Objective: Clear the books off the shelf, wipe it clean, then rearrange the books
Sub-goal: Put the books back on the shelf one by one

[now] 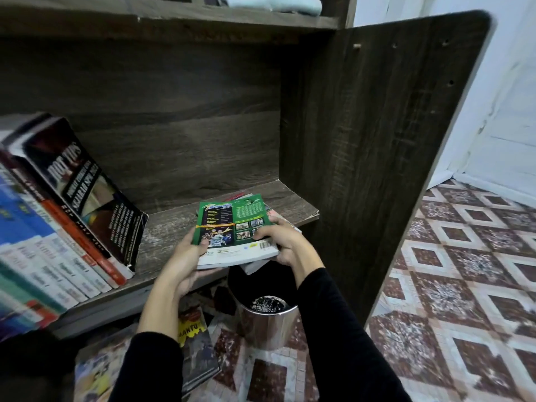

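Note:
A small stack of books topped by a green-covered book lies partly over the front edge of the dark wooden shelf. My left hand grips the stack's left edge from below. My right hand holds its right edge, fingers on the green cover. More books lean in a row on the shelf's left part, a black one outermost. The shelf board between the row and the stack looks dusty.
A shiny metal bin stands on the patterned tile floor right under my hands. Books lie on the floor below the shelf. The shelf's side panel rises at the right. A pale cloth lies on the upper shelf.

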Motion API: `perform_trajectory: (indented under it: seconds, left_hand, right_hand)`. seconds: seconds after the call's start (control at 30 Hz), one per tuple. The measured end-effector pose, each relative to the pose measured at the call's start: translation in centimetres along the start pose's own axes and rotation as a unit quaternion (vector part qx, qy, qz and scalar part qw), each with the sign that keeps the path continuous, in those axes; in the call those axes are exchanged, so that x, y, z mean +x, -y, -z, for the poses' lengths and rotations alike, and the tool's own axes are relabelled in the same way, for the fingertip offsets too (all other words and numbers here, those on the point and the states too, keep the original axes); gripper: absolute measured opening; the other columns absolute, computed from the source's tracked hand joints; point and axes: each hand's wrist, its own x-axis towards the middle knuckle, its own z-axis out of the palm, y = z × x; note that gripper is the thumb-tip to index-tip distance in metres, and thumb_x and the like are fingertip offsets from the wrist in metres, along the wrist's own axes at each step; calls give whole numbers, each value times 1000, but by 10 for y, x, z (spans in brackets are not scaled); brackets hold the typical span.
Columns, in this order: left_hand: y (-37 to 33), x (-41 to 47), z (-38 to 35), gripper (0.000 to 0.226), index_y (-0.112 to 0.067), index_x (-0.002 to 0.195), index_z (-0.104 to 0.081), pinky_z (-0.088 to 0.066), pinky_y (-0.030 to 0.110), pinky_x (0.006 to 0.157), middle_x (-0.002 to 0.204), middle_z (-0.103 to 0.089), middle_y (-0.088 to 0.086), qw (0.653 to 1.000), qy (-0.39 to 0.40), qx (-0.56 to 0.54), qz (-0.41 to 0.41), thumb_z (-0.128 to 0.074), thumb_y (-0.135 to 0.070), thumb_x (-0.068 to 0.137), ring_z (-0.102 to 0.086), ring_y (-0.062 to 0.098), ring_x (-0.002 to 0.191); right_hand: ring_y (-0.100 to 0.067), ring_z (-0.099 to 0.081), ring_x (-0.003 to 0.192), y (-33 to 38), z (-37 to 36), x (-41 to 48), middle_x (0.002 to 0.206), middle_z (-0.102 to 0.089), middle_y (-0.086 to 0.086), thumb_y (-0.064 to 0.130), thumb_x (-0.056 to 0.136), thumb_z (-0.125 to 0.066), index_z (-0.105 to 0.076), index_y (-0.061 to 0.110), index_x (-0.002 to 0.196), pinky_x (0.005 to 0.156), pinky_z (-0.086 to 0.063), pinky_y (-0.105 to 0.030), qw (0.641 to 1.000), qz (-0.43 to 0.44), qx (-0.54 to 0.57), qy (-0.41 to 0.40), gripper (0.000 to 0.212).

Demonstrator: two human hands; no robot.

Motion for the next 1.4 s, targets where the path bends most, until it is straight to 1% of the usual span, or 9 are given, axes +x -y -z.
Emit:
perform_trajectory:
  seconds: [0.2,0.4,0.53,0.7,0.87,1.0,1.13,1.3,1.4]
  left_hand:
    - [-11,-11,10,51,-28,143,-35,-55,28,46,111,-62,4,999,5,-28,-30,-40,-2,99,-68,13,67]
    - [-30,-20,34,43,-14,137,-46,-41,35,104,121,-60,6,977,-144,49,-152,-50,-4,96,-56,19,113]
    - [-61,-41,52,32,-9,127,-55,-41,5,84,123,-57,0,906,-275,69,-315,-53,-11,95,-54,11,110]
    - [-102,-69,70,70,-17,144,-32,-25,20,109,145,-37,5,785,-310,249,-476,-54,-49,86,-33,13,134]
    - [-116,-71,93,97,-17,152,6,-7,45,119,159,-7,6,738,-293,440,-419,-59,-48,87,-6,20,146]
    - [-113,-68,100,80,-12,152,-2,4,36,117,159,-9,3,677,-312,538,-394,-49,-40,94,-5,16,146]
    - [-111,-65,115,79,-14,151,-12,15,46,112,157,-20,-1,595,-364,611,-375,-52,-44,90,-10,13,146]
    - [-117,-65,137,82,-12,137,-44,-8,56,112,140,-50,1,494,-333,724,-348,-54,-66,77,-30,16,140]
    - [-117,-63,149,77,-10,118,-61,-24,60,106,126,-60,5,438,-316,774,-330,-57,-69,68,-44,21,132]
  right_hand:
    - [-40,-60,104,17,-3,-14,116,-57,-26,-33,73,-45,-40,7,127,73,-53,-51,996,57,29,56,68]
    - [-29,-62,81,29,-37,-38,102,-61,-14,-34,69,-46,-46,28,106,71,-55,-48,974,194,-5,119,72]
    - [-8,-60,68,17,-72,-50,91,-64,6,-28,72,-46,-44,32,104,56,-47,-21,925,337,-121,126,68]
    - [14,-56,86,-25,-129,-56,94,-54,28,-23,72,-47,-49,19,112,80,-40,-8,878,442,-163,84,58]
    - [-9,-63,91,-56,-162,-49,85,-57,32,-12,78,-49,-49,35,104,78,-42,-18,880,439,-174,60,54]
    - [2,-58,73,-69,-179,-41,88,-62,21,-12,85,-48,-46,36,93,66,-40,-8,903,394,-152,83,48]
    - [5,-62,88,-83,-200,-29,106,-65,11,-12,88,-46,-46,35,95,74,-45,-10,924,321,-144,151,48]
    - [-1,-61,66,-83,-196,-12,102,-62,18,-20,83,-44,-47,16,106,51,-46,-18,936,237,-124,227,44]
    - [-4,-63,93,-91,-195,-3,128,-52,6,-18,81,-52,-47,17,109,67,-52,-23,938,208,-136,243,45]
